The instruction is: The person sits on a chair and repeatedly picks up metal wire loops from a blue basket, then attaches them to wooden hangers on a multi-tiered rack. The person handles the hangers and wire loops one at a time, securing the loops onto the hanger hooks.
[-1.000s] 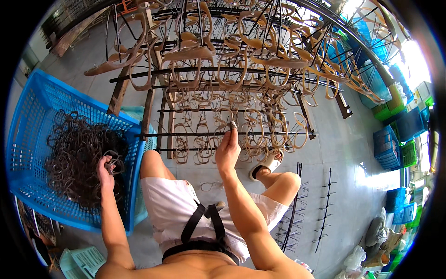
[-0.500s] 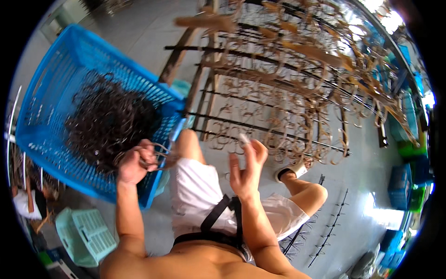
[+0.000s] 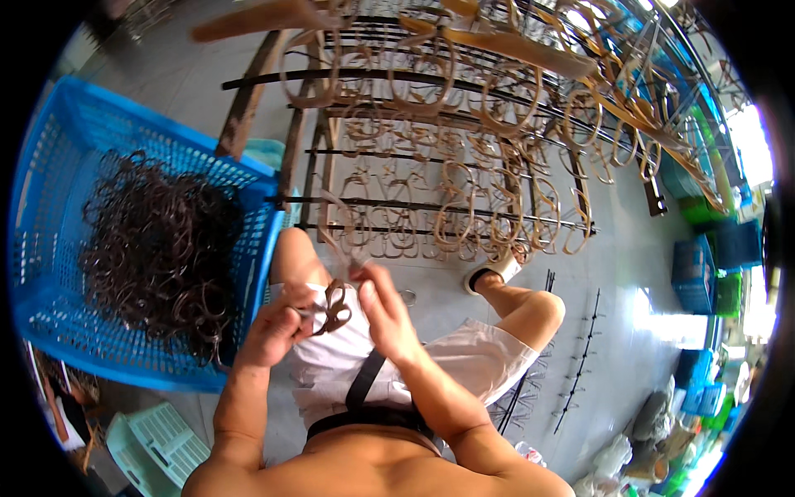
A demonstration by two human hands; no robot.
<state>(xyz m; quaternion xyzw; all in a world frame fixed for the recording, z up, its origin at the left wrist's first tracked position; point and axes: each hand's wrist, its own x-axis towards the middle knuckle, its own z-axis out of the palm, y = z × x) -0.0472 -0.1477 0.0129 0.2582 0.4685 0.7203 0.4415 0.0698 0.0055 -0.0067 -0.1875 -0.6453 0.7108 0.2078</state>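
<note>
My left hand (image 3: 277,327) is closed in front of my left thigh, gripping a small bunch of dark brown looped pieces (image 3: 334,311). Thin and ring-like, the pieces stick out from the fingers toward the other hand. Just to its right, my right hand (image 3: 385,315) is raised with fingers bent together. A pale, thin looped piece (image 3: 338,236) rises from its fingertips, blurred by motion, in front of the rack. To the left, a blue perforated basket (image 3: 108,373) holds a tangled heap of similar dark looped pieces (image 3: 161,248).
Ahead stands a rack with dark rods (image 3: 364,200) carrying many tan looped pieces (image 3: 460,203). A wooden post (image 3: 252,95) rises beside the basket. Spiked black rods (image 3: 586,360) lie on the floor at right. A pale green basket (image 3: 161,447) sits lower left; blue crates (image 3: 694,276) line the right.
My hands have come closer together, with my right hand moving left and down. My left hand has moved from the basket's edge to above my thigh. The view has shifted, placing the basket farther left.
</note>
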